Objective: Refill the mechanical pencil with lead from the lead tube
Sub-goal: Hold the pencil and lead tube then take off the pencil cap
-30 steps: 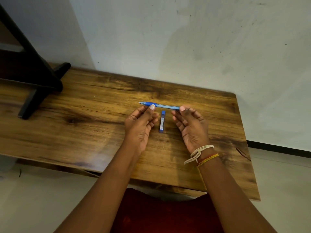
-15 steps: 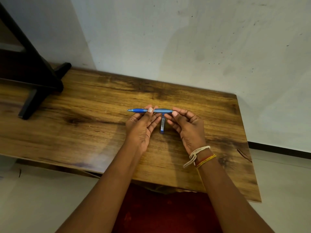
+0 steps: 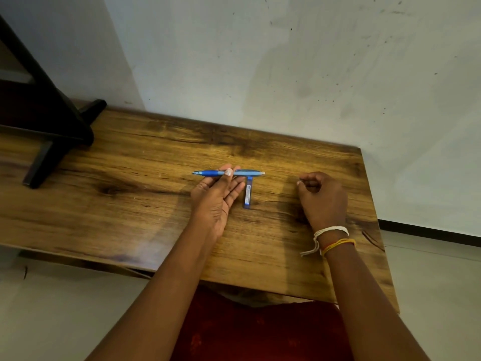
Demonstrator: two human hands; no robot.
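mechanical pencil [image 3: 229, 173] pinched level in left hand [image 3: 217, 196] above wooden table [image 3: 130, 204]; lead tube [image 3: 248, 192] lying just beneath. right hand [image 3: 322, 198] curled nearly closed, contents impossible to tell, possibly a tiny cap. easily dropped and lost if fingers loosen.

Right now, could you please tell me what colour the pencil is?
The pencil is blue with a pale right end, seen in the head view.

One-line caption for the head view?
Left hand holds the blue mechanical pencil level above the lead tube; right hand rests curled on the wooden table.
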